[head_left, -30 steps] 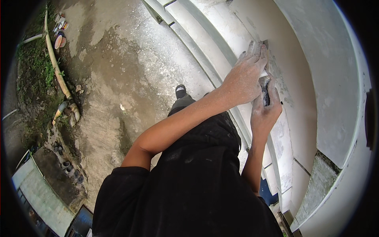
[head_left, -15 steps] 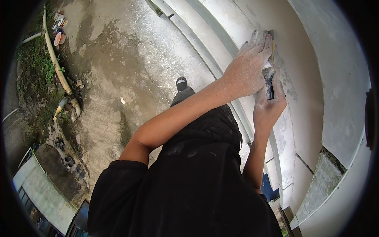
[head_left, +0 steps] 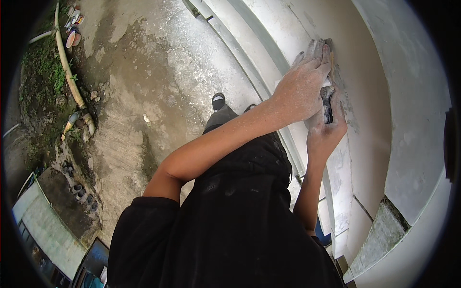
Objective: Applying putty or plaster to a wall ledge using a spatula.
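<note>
Both of my hands press a dark, dust-covered sanding block (head_left: 327, 102) against the pale wall (head_left: 367, 96) on the right. My left hand (head_left: 302, 89) is coated in white dust and lies across the far part of the block, its fingers together and pointing away from me. Closer to me, my right hand (head_left: 327, 137) grips the near end, thumb on one side and fingers on the other. Most of the block is hidden under the hands; its dark middle shows between them. Grey smudges mark the wall beside the fingers.
Pale ledges (head_left: 269, 53) curve along the wall's foot. White dust covers the concrete floor (head_left: 192, 57) near my sandalled foot (head_left: 218, 101). Left, a pipe (head_left: 67, 72) runs by plants, with a bucket (head_left: 73, 39) and several shoes (head_left: 79, 192). A grey panel (head_left: 415, 144) borders the right.
My hands and the block have shifted very slightly along the wall, keeping the same hold. My view has tilted a little, and a second sandal now shows beside my left forearm.
</note>
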Action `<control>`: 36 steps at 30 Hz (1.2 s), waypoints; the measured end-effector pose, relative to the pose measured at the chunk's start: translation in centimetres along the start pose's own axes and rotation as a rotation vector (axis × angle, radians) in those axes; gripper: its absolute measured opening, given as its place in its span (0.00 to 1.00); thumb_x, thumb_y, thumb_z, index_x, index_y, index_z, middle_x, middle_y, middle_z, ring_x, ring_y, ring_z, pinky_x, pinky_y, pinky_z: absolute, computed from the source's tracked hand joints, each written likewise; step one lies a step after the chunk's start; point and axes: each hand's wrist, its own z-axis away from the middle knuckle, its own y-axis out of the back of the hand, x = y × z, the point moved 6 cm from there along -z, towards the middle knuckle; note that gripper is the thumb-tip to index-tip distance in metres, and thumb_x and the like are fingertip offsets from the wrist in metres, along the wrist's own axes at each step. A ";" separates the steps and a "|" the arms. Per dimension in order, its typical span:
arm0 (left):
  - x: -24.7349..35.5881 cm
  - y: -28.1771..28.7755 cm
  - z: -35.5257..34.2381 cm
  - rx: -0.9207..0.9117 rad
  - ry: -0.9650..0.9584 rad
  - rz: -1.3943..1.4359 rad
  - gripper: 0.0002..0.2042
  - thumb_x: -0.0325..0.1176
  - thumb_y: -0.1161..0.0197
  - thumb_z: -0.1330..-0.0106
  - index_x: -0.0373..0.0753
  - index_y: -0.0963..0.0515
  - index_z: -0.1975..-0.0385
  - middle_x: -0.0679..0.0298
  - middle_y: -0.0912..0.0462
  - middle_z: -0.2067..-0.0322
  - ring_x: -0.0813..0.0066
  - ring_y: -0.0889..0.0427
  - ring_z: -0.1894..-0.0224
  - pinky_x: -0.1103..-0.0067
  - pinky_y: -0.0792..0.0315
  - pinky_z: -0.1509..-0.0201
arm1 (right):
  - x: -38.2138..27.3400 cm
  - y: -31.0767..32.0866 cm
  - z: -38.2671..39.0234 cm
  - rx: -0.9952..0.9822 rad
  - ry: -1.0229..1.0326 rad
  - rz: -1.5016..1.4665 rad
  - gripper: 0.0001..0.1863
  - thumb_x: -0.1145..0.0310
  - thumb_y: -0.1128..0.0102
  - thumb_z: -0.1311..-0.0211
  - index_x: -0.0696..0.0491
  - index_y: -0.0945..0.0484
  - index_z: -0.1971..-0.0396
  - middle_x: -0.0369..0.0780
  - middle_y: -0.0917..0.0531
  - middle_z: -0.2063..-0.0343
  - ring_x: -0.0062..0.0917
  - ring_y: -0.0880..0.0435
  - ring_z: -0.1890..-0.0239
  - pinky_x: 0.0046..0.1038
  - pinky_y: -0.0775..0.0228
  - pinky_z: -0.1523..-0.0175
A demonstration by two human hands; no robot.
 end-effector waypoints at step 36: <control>-2.2 4.0 -2.2 0.140 -0.034 -0.004 0.26 0.17 0.42 0.54 0.24 0.26 0.49 0.39 0.23 0.51 0.40 0.28 0.42 0.58 0.36 0.34 | -2.2 -2.8 -3.8 -0.104 0.029 0.063 0.23 0.82 0.41 0.45 0.67 0.24 0.46 0.55 0.16 0.59 0.40 0.14 0.57 0.36 0.28 0.45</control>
